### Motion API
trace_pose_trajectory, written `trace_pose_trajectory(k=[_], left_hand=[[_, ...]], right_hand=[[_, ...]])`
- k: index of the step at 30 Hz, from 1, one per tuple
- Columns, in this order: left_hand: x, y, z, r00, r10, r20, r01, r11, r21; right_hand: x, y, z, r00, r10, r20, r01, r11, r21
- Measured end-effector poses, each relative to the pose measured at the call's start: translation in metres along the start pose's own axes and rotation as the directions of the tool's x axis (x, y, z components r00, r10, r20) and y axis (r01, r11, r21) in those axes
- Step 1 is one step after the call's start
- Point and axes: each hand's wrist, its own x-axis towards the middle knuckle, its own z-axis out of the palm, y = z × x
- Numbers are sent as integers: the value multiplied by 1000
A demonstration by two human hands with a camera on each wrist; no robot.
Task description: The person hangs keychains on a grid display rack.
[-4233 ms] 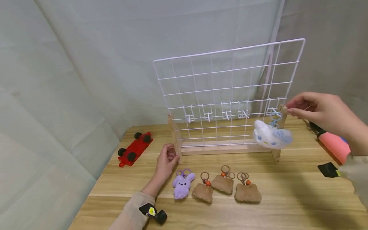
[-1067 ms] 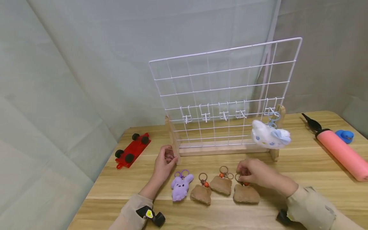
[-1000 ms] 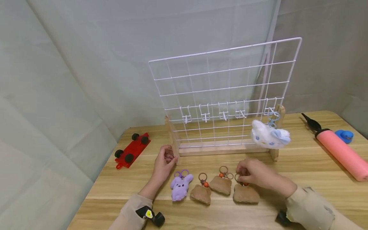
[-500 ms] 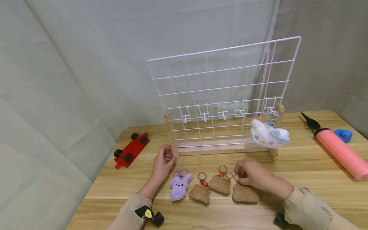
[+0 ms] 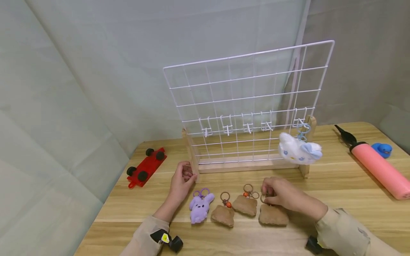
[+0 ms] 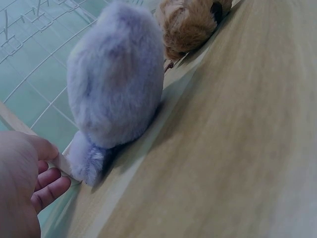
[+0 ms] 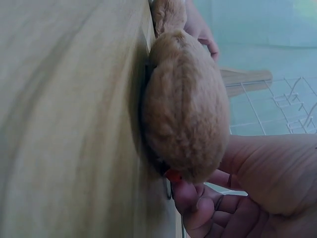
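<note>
My left hand (image 5: 182,179) grips the left wooden foot (image 5: 194,170) of a white wire grid rack (image 5: 238,106), its thumb on the wood in the left wrist view. Down at the table, my right hand (image 5: 282,193) pinches at the key ring of the rightmost brown plush keychain (image 5: 273,215); an orange bead (image 7: 173,175) shows beside the fingertips in the right wrist view. Two similar brown keychains, one in the middle (image 5: 245,205) and one farther left (image 5: 222,215), lie alongside. A purple bunny keychain (image 5: 200,209) lies nearest my left hand. From the rack's rightmost hook hangs a white plush keychain (image 5: 298,149).
Several bare white hooks, one near the middle (image 5: 248,128), line the grid left of the white plush. A red wheeled toy chassis (image 5: 147,167) lies at the left. At the right are a pink hand pump (image 5: 379,170) and a blue toy duck (image 5: 382,150).
My right hand has left the rack's right post and come down to the rightmost brown keychain, where it has stayed nearly still over the last second. My left hand keeps its place on the foot.
</note>
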Motion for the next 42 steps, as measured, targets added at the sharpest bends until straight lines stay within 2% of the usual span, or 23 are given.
trace_pose_trajectory(k=[5,15,22,29,37,42], left_hand=[[-1,1,0,1000,8,-2,-8,1000,3],[0,2,-1,1000,14,-12,-13,1000,16],[9,-39,5,999,41,-32,-42,999,-25],[9,-41,7,998,49,-27,-49,998,-31],[9,-42,8,998,55,-24,-56,997,-44],[9,-41,7,1000,14,-26,-15,1000,-27]], right_hand=[[-2,-1,0,999,24,35,-26,998,58],[-2,-1,-9,998,32,62,-38,994,98],[-3,-2,-16,999,-1,55,-5,994,107],[-5,-4,-24,999,2,40,-7,994,113],[-8,-8,-33,999,-31,15,29,997,74],[-9,-11,-39,998,-60,-17,61,996,61]])
